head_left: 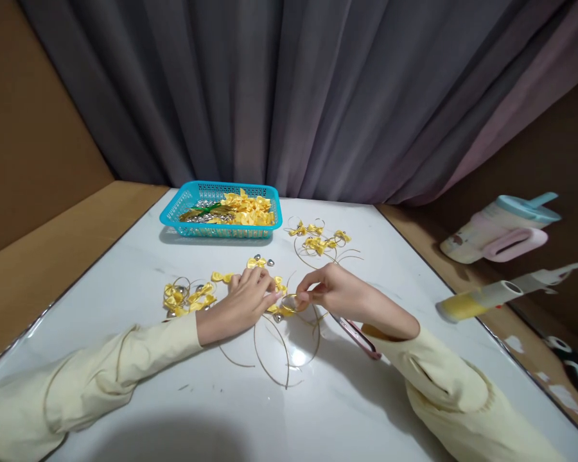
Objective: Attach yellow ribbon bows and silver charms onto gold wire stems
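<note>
My right hand (334, 292) is closed in a pinch on a thin gold wire (289, 303), which is bent into a small loop at the fingertips. Close by on the left, my left hand (245, 300) rests low over the table, its fingers bent and a little apart and its thumb pointing right. Around its fingertips lie yellow satin bows (221, 277) and small silver bells (270, 262); the hand partly hides some of them. Below both hands, loose curved wires (272, 359) spread over the white tabletop.
A blue plastic basket (216, 232) at the back holds yellow bows, silver bells and a green-tied bundle. Bows on wires (318, 244) lie at the back right, others (187, 298) at the left. A pink-edged phone (359, 337) lies under my right wrist. A tumbler (501, 224) stands at the right.
</note>
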`<state>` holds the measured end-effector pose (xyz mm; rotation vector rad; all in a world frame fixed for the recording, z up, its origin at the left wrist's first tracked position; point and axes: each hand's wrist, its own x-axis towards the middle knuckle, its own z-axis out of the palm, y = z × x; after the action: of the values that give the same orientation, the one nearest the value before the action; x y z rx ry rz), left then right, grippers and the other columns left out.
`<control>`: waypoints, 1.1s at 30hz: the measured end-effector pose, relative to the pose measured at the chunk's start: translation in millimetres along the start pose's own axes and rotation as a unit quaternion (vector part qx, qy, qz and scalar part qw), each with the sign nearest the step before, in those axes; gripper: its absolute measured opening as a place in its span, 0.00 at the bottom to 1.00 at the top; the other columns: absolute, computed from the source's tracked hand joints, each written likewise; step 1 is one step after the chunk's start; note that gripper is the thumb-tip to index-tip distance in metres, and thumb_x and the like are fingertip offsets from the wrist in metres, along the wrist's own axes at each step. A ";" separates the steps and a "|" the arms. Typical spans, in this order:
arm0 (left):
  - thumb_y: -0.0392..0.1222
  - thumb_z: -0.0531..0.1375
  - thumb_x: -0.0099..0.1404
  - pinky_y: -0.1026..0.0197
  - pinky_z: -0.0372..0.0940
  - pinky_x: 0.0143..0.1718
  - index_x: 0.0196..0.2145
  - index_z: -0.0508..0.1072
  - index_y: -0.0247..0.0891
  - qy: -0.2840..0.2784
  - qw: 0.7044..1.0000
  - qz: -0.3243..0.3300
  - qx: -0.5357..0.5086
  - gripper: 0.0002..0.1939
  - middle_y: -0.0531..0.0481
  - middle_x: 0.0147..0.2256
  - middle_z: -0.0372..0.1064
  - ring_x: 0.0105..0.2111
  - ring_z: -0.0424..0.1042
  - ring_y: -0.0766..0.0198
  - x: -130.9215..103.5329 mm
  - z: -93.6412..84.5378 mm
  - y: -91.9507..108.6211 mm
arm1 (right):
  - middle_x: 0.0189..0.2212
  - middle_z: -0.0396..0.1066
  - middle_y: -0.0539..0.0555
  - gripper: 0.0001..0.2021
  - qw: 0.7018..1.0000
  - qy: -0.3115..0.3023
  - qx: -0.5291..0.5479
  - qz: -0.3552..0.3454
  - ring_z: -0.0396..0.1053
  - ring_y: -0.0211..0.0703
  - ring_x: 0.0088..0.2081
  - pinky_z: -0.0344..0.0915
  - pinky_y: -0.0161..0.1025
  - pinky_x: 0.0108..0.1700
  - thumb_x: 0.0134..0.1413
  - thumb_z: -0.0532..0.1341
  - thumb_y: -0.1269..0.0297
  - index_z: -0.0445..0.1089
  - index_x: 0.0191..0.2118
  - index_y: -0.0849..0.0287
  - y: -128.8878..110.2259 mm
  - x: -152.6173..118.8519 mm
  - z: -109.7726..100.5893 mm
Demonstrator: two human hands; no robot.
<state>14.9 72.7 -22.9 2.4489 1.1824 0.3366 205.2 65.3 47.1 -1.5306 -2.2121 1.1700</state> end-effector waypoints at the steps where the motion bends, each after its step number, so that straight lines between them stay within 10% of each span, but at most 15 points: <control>1: 0.47 0.43 0.69 0.50 0.52 0.42 0.36 0.59 0.40 -0.012 1.000 0.006 -0.010 0.11 0.48 0.40 0.58 0.43 0.56 0.55 -0.1 -2.5 -0.2 | 0.28 0.76 0.55 0.11 1.000 0.001 -0.002 -0.002 0.73 0.43 0.33 0.64 0.34 0.34 0.46 0.54 0.74 0.73 0.29 0.65 0.0 -0.9 -1.0; 7: 0.48 0.54 0.64 0.52 0.52 0.43 0.33 0.60 0.39 -0.100 0.990 0.027 -0.095 0.10 0.51 0.38 0.55 0.41 0.56 0.56 -1.5 -10.9 -3.9 | 0.28 0.76 0.55 0.11 1.000 0.006 -0.018 -0.008 0.72 0.42 0.32 0.64 0.34 0.35 0.45 0.54 0.75 0.74 0.29 0.64 0.0 -3.0 -3.8; 22: 0.40 0.55 0.61 0.67 0.51 0.25 0.28 0.61 0.38 -0.086 0.981 -0.001 -0.173 0.06 0.58 0.23 0.60 0.23 0.59 0.68 2.2 -27.1 3.2 | 0.30 0.76 0.54 0.11 0.997 -0.080 -0.007 0.004 0.70 0.40 0.32 0.63 0.32 0.34 0.47 0.55 0.73 0.75 0.33 0.65 -6.2 -6.7 0.6; 33: 0.33 0.51 0.63 0.66 0.54 0.29 0.30 0.64 0.38 -0.050 0.988 0.077 -0.125 0.05 0.56 0.27 0.63 0.28 0.62 0.69 -7.9 -48.0 17.6 | 0.36 0.73 0.55 0.10 0.995 0.042 -0.049 -0.082 0.68 0.42 0.38 0.62 0.39 0.43 0.48 0.57 0.77 0.76 0.31 0.61 -5.4 -12.3 5.2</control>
<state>4.1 68.5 27.5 2.3123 0.8551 0.3776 203.9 51.4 50.5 -1.3748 -2.3191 0.9450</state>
